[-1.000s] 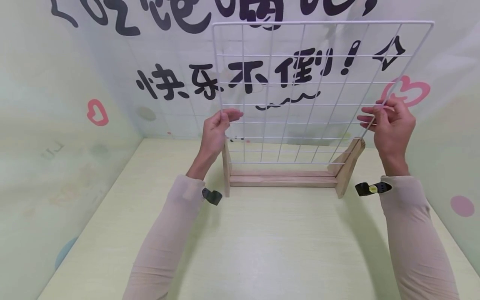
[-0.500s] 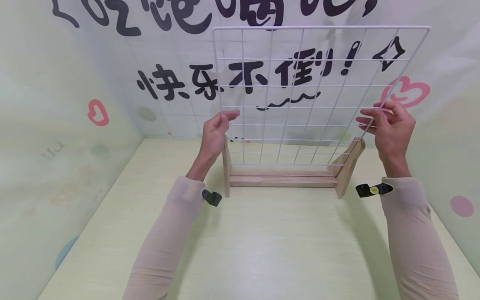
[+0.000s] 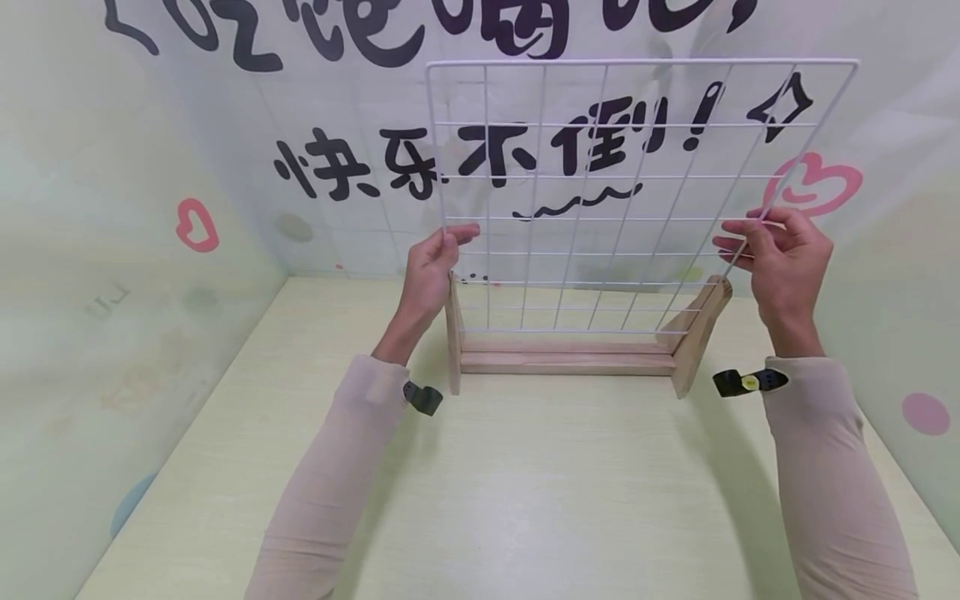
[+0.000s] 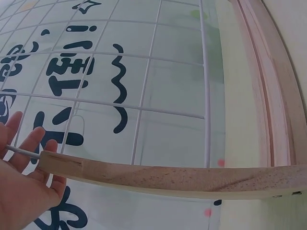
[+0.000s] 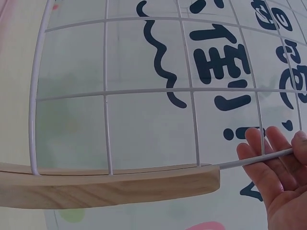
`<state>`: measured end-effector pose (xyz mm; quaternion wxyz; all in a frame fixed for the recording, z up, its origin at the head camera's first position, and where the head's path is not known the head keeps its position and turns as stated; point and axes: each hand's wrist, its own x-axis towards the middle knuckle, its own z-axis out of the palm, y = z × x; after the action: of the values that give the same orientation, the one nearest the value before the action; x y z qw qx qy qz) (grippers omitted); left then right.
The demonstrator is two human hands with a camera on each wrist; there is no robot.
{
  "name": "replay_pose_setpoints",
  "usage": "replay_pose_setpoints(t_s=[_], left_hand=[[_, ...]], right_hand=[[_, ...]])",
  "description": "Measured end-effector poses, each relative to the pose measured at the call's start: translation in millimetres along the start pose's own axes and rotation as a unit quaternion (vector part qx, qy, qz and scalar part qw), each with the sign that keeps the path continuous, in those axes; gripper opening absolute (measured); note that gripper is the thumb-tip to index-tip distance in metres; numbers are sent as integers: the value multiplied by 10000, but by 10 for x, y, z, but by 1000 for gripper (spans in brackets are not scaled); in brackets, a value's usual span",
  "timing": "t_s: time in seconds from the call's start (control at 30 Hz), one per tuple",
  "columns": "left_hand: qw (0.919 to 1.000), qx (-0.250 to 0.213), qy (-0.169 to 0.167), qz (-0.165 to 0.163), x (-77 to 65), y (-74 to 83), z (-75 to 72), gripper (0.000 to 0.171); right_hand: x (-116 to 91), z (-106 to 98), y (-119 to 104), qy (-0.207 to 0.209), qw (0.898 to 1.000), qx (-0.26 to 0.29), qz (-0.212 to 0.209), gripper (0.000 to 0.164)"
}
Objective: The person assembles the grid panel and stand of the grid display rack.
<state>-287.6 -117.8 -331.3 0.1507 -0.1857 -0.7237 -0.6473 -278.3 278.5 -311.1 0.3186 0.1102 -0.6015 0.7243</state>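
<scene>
A white wire grid panel [image 3: 573, 219] stands upright between the two side pieces of a wooden stand [image 3: 566, 359]. My left hand [image 3: 432, 265] pinches the panel's left edge wire just above the left side piece [image 4: 158, 178]. On the other side, my right hand [image 3: 789, 258] holds the right edge wire between thumb and fingers, above the right side piece [image 5: 110, 188]. In the right wrist view the panel's edge runs down along the groove of that side piece. The panel's bottom wire [image 3: 570, 331] shows a little above the stand's crossbar.
The stand sits on a pale tabletop [image 3: 510, 483] toward its far edge. Behind it hangs a white backdrop [image 3: 360, 242] with large black writing and pink hearts. Similar patterned sheets rise at the left and right. A small black device [image 3: 425, 397] is strapped at each wrist.
The grid panel has slid down a little between the side pieces, its top edge now lower. Both hands have moved slightly down with it. The stand has stayed in place.
</scene>
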Motion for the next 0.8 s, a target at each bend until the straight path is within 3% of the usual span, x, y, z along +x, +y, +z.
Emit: replay_pose_setpoints(t_s=[0.43,0.8], left_hand=[[10000,74,13,3,-32,-33,8,37],[9996,141,32,-240,-62,-92,11,36]], right_hand=[[-21,-6,30,-25,9999,139,-48,9],[-47,-30,57,-101,9999,22,-21,8]])
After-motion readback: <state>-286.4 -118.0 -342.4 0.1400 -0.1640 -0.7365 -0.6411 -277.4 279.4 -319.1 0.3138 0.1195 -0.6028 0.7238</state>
